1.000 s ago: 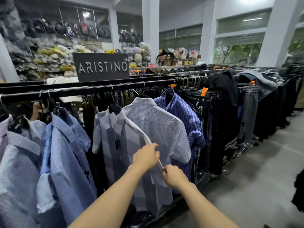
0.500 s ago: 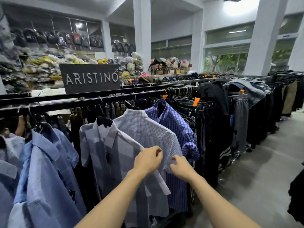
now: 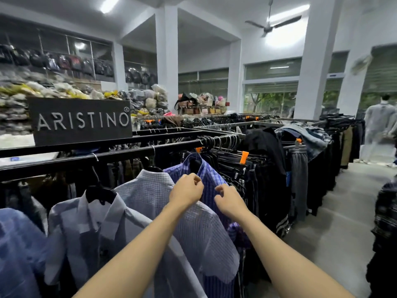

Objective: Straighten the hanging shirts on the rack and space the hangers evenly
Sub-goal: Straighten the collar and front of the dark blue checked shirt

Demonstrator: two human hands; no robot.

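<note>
We see the shirts hanging side by side on the black rail [image 3: 64, 161] of the rack: a blue plaid shirt [image 3: 211, 179] at the right end of the row, a white checked shirt [image 3: 154, 190] just left of it, then a pale grey-blue shirt [image 3: 86, 220] on a black hanger [image 3: 100, 193], and a blue shirt [image 3: 19, 237] cut off by the left edge. Our left hand [image 3: 185, 190] hovers over the seam between the white checked shirt and the plaid one, fingers curled; whether they pinch cloth we cannot tell. Our right hand [image 3: 231, 201] lies against the plaid shirt's shoulder, fingers bent, its hold equally unclear. Right of the plaid shirt the rail carries tightly packed dark trousers [image 3: 253, 175] with orange clips. Behind the rail stands an ARISTINO sign [image 3: 80, 121], and beyond it shelves hold blurred bagged goods [image 3: 43, 89].
</note>
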